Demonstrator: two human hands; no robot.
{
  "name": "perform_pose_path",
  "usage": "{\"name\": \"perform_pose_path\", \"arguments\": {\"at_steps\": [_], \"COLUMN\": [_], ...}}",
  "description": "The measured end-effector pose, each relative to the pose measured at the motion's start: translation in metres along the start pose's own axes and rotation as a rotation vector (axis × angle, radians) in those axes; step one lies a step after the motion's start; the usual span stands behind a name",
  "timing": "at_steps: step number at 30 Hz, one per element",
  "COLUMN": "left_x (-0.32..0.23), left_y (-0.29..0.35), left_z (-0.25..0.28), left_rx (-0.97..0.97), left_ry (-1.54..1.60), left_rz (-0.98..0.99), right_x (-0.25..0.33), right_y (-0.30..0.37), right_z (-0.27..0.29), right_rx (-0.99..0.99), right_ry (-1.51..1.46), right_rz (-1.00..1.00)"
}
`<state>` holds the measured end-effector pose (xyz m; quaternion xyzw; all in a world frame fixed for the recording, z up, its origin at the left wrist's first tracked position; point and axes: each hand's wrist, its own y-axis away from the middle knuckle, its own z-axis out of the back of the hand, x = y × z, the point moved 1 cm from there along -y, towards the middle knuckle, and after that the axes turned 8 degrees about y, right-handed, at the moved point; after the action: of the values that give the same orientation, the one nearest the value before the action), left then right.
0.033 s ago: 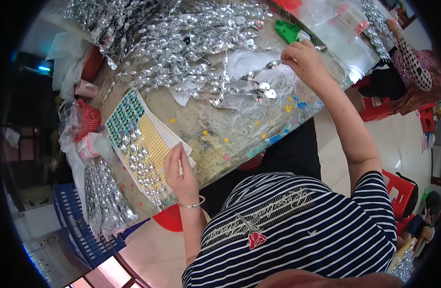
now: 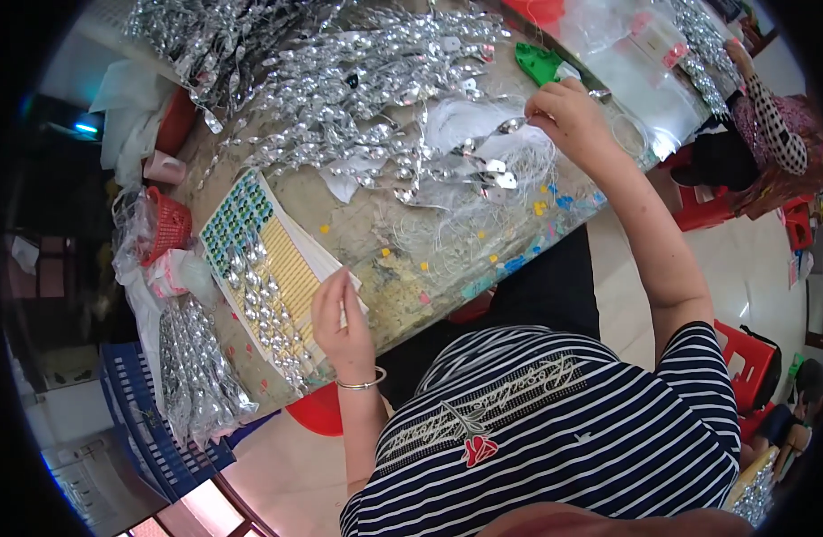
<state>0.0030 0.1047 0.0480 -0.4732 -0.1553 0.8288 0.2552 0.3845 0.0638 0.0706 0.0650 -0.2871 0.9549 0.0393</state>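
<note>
My right hand [image 2: 573, 116] is at the far side of the table, pinching a strand of silver leaf-shaped beads on white thread [image 2: 483, 161]. The strand trails left toward a big heap of the same silver strands [image 2: 340, 80]. My left hand [image 2: 344, 322], with a bangle on the wrist, is at the table's near edge. Its fingertips are pinched on the white edge of a flat gem sheet [image 2: 259, 259], which carries rows of green, gold and clear stones.
A worn table top [image 2: 411, 242] is littered with small coloured scraps. There is a red basket [image 2: 170, 224] at the left, a blue crate [image 2: 152, 421] below it with more silver strands, and a green object [image 2: 537, 63]. Another person [image 2: 770, 125] sits at the far right near red stools [image 2: 743, 349].
</note>
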Motion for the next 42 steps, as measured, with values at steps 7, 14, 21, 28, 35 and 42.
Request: {"name": "perform_pose_path", "arguments": {"at_steps": [7,14,21,28,35,42], "left_x": [-0.007,-0.026,-0.049,-0.023,-0.013,0.0], "left_y": [0.003,-0.001,-0.025,-0.031,0.028,0.038], "left_z": [-0.014,-0.048,-0.041,-0.006,-0.029,-0.025], "left_rx": [0.174,0.299,0.044,0.082,0.512,0.673], "left_ry": [0.153,0.721,1.032,0.755,0.702,0.633], "left_rz": [0.061,0.247,0.333,0.436,0.681,0.573], "right_x": [0.021,0.098,0.168,0.044,0.006,-0.027], "right_y": [-0.008,0.051,0.075,0.077,0.043,0.044], "right_z": [0.063,0.051,-0.004,-0.029,-0.063,-0.076], "right_rx": [0.024,0.397,0.927,0.342,0.095,0.255], "right_ry": [0.101,-0.802,-1.22,-0.699,-0.232,-0.403], "right_rz": [-0.009,-0.343,-0.503,-0.697,-0.61,-0.727]}}
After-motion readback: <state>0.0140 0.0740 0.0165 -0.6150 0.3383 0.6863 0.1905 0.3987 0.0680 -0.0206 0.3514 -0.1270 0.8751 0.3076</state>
